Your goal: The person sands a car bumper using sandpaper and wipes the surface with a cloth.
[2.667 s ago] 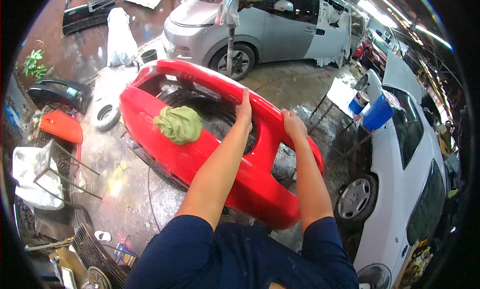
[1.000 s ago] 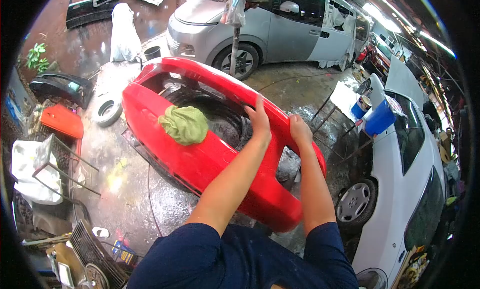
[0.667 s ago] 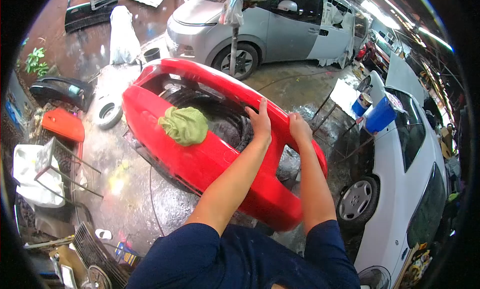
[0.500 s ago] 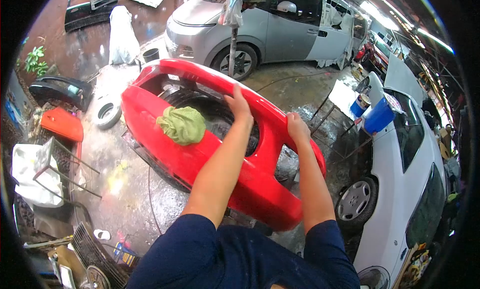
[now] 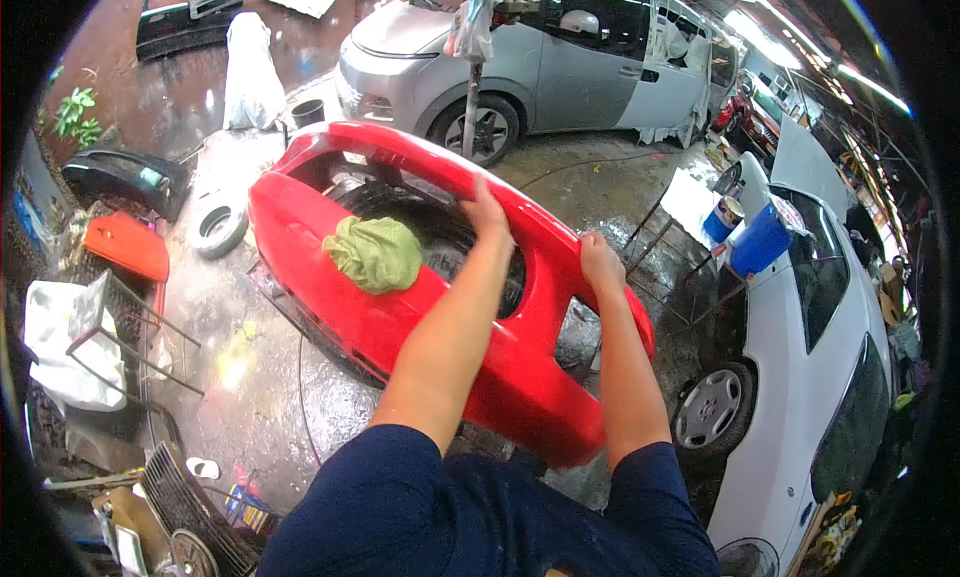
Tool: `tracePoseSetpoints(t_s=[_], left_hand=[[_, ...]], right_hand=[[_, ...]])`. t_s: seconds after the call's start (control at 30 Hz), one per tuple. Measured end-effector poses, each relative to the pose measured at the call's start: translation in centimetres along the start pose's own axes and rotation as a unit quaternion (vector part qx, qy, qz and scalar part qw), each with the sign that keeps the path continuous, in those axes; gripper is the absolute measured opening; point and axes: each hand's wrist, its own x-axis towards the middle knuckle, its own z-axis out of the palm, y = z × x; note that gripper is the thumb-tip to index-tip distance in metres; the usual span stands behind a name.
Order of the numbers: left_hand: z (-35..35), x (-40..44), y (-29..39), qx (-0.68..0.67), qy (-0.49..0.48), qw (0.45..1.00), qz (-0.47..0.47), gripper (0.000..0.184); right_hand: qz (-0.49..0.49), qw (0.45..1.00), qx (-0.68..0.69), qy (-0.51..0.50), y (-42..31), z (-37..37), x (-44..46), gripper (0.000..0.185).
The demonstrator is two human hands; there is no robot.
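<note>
A glossy red car bumper [image 5: 330,267] lies slantwise in front of me, with large openings in its middle. On its left part rests a crumpled green cloth [image 5: 374,255]. My left hand [image 5: 487,213] is at the inner edge of the bumper's far rim, its thumb side up against the red surface; the tips of the other fingers are hidden. Farther right, my right hand [image 5: 601,258] is closed round the far edge of the bumper, near its right end. The cloth is well to the left of both hands.
Beyond the bumper stands a grey van [image 5: 590,67]. A white car [image 5: 775,377] is on the right, beside a stand with a blue container [image 5: 760,242]. At the left are a tyre [image 5: 218,231], an orange panel [image 5: 127,245] and a metal-legged stool [image 5: 90,317].
My left hand moved right along the far rim, then came back left. My right hand stays at the far edge. The cloth has kept its place on the bumper.
</note>
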Motion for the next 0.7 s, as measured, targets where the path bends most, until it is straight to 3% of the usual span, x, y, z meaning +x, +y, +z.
tracePoseSetpoints(t_s=[0.03,0.1,0.17,0.23,0.3,0.4,0.47,0.5,0.53,0.6,0.63,0.7], left_hand=[[0.7,-2.0,-1.8,0.037,0.076,0.996,-0.007,0.082],[0.7,-6.0,-5.7,0.127,0.084,0.986,0.07,0.086],[-0.3,-4.9,-5.1,0.024,0.027,0.995,-0.089,0.094],[-0.6,-2.8,-3.3,-0.046,-0.048,0.995,-0.08,0.097],[0.2,-1.6,1.7,0.005,0.008,0.998,-0.058,0.093],[-0.4,1.6,-0.6,0.113,0.067,0.991,0.013,0.089],[0.6,-3.9,-2.3,0.072,0.029,0.994,0.075,0.085],[0.8,-6.1,-3.4,0.195,0.044,0.979,0.034,0.091],[0.4,-9.0,-2.6,0.184,-0.019,0.983,-0.02,0.096],[-1.8,-11.0,-3.5,0.34,-0.11,0.934,0.001,0.093],[-3.6,-10.2,-5.4,0.426,-0.159,0.89,0.025,0.087],[-4.5,-12.7,-1.8,0.569,-0.217,0.793,0.028,0.069]], right_hand=[[-0.002,1.0,0.0,-0.003,0.1,0.1,-0.2,0.054],[-0.004,1.0,0.001,-0.007,0.3,0.2,-0.2,0.054],[-0.011,1.0,0.005,-0.003,0.7,0.3,0.0,0.054],[-0.021,1.0,0.008,-0.002,0.6,0.0,-0.2,0.055],[-0.019,1.0,0.006,0.0,0.9,0.4,0.0,0.056],[-0.016,1.0,0.014,0.001,0.4,0.2,-0.1,0.057],[-0.01,1.0,0.011,-0.002,0.2,0.1,0.0,0.057],[-0.003,1.0,0.006,-0.005,0.4,0.3,0.2,0.056],[0.004,1.0,0.0,-0.01,0.6,0.5,0.2,0.056],[-0.007,1.0,-0.005,-0.015,0.3,0.1,-0.2,0.058],[-0.012,1.0,-0.005,-0.016,0.3,-0.2,-0.4,0.058],[-0.019,1.0,0.017,-0.003,0.6,-0.1,-0.2,0.058]])
